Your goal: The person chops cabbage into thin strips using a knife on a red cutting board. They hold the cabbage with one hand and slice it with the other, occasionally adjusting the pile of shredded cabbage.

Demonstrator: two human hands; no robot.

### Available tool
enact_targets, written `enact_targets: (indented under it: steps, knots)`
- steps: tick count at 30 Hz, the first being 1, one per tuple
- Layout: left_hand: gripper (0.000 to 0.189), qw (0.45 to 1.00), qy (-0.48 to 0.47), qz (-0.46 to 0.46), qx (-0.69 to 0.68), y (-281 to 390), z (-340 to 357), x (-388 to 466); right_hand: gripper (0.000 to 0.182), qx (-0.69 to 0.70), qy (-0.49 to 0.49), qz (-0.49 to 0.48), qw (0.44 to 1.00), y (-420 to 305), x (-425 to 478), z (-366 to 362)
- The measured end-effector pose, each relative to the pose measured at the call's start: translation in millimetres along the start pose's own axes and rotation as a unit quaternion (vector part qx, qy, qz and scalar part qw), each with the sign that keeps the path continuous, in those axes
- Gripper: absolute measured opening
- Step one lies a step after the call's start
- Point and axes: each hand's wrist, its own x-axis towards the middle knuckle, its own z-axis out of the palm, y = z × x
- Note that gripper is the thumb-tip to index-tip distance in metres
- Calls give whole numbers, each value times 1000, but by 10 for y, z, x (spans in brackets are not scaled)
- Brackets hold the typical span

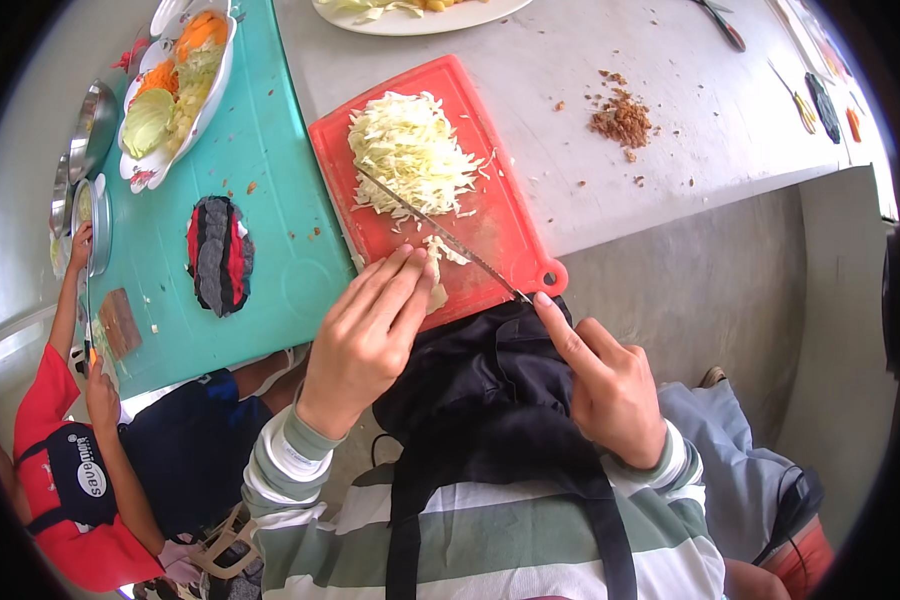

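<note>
A red plastic cutting board lies before me, with a heap of shredded cabbage on its far part. My left hand rests with fingers together on a small piece of cabbage at the board's near edge. In my right hand is a kitchen knife; its handle is hidden by the hand, and its index finger lies along the blade's near end. The blade slants up and left across the board, its tip by the heap.
A scalloped dish of vegetables, a striped cloth and a wooden block are on the teal board. A co-worker holds a knife at left. Brown crumbs, a white plate and scissors lie beyond.
</note>
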Motion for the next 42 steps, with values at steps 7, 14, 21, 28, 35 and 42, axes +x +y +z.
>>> enact_targets:
  steps: [7, 14, 21, 28, 35, 42]
  knots:
    - [28, 1000, 3, 24, 2, -98, 29, -111, 94, 5, -11, -4, 1000, -27, 4, -8]
    - [33, 987, 93, -126, 20, 207, 234, -141, 95, 11, -19, -5, 1000, -54, -31, 18]
    - [31, 992, 80, -86, -46, 193, -8, -87, 95, 13, -9, 3, 1000, -26, -5, -19]
    - [26, 995, -54, 61, -61, -235, -255, -42, 95, 28, -20, 1, 999, -37, -7, 3]
    - [28, 994, -34, 98, -45, -272, -100, -40, 95, 32, -27, -13, 999, -106, -98, 18]
    - [23, 997, -3, 64, 34, -100, 14, -69, 93, 18, -38, -11, 999, -141, -152, 66]
